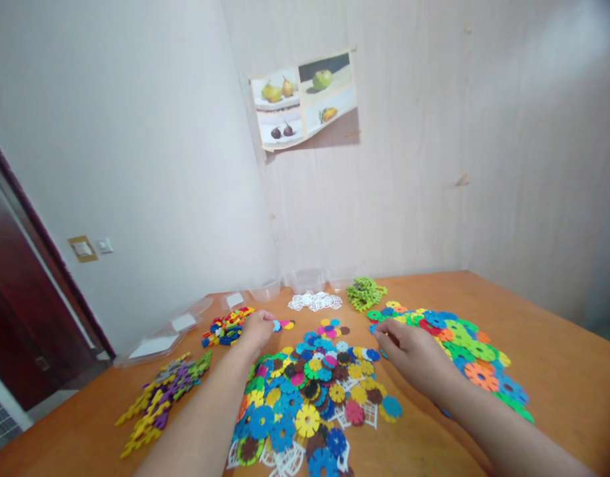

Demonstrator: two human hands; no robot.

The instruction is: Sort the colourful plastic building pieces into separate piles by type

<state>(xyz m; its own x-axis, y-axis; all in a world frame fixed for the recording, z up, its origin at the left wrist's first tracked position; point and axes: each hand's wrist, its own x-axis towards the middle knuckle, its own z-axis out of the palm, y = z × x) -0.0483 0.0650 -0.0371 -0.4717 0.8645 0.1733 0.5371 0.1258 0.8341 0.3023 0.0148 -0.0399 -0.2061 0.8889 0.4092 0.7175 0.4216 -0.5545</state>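
My left hand (259, 330) reaches over the table with its fingers pinched together. A small light-blue notched disc (276, 326) shows right at its fingertips, beside pink and yellow discs (287, 324); whether the fingers grip it is unclear. My right hand (406, 341) has its fingers curled together at the left edge of a spread of large snowflake discs (481, 375) in green, blue, orange and yellow. Whatever its fingertips hold is hidden. Between the forearms lies a heap of mixed snowflake discs (307, 421), mostly blue, yellow and brown, with white lattice pieces (282, 460) among them.
Red, yellow and blue pieces (225, 328) are piled beyond my left wrist, with yellow and purple interlocking pieces (165, 397) nearer. White lattice pieces (314, 301), green pieces (365, 293) and clear plastic tubs (307, 281) stand along the back. Clear lids (153, 346) lie along the left edge.
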